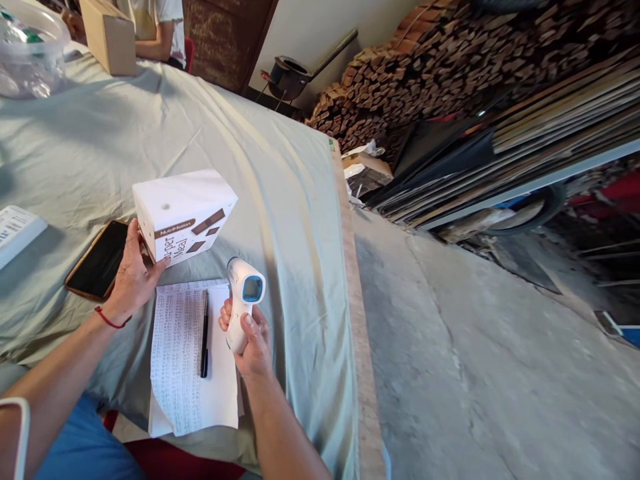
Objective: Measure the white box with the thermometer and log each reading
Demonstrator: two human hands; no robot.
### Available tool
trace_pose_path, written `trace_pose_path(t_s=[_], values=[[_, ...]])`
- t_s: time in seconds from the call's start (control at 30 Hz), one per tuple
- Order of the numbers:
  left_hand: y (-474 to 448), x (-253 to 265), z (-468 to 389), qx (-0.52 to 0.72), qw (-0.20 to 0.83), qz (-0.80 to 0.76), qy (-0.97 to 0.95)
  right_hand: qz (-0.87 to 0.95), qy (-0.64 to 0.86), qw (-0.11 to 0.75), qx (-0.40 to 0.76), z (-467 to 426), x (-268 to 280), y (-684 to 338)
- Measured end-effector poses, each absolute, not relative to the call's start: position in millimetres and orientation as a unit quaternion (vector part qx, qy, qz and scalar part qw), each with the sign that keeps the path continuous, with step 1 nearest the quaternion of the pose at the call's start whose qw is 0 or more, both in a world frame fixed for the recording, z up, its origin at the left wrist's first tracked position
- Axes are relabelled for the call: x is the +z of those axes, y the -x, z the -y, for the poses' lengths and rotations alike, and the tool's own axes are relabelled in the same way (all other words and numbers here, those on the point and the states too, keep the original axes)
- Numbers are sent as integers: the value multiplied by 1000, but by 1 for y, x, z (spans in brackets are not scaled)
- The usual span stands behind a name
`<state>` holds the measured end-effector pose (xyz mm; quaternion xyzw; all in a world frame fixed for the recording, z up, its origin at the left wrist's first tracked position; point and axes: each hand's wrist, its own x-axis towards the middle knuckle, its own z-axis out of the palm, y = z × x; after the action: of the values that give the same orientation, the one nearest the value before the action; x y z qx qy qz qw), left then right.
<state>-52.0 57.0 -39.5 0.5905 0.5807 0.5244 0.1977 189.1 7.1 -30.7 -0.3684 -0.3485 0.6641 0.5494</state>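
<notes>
My left hand (134, 277) grips the lower left corner of a white box (180, 200) with "NutriMotion" and brown bars printed on its front. The box appears slightly tilted. My right hand (254, 340) is wrapped around the handle of a white and blue infrared thermometer (245, 287), whose small screen faces me. Under and beside that hand lie sheets of handwritten paper (175, 360), with a black pen (204, 333) across them. A dark phone (97, 260) rests on the cloth beside my left hand, partly hidden by it.
A pale green cloth (295, 220) covers the table, whose right edge drops to a concrete floor (425, 373). At the far left are a clear plastic tub (35, 60) and a cardboard box (110, 40), with a person (160, 30) behind. Stacked firewood (400, 80) lines the wall.
</notes>
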Motion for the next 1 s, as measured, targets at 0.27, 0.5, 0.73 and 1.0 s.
trace_pose_path(t_s=[0.27, 0.5, 0.73, 1.0], values=[[38, -29, -41, 487, 79, -618, -612, 359, 349, 551, 668, -7, -31, -192], [25, -10, -12, 462, -25, -522, -717, 478, 565, 533, 411, -17, -48, -212], [25, -27, -14, 203, 90, -464, -857, 606, 672, 420, 69, -34, -74, -234], [16, -26, -11, 129, 112, -469, -866, 819, 419, 385, 79, -11, -62, -206]])
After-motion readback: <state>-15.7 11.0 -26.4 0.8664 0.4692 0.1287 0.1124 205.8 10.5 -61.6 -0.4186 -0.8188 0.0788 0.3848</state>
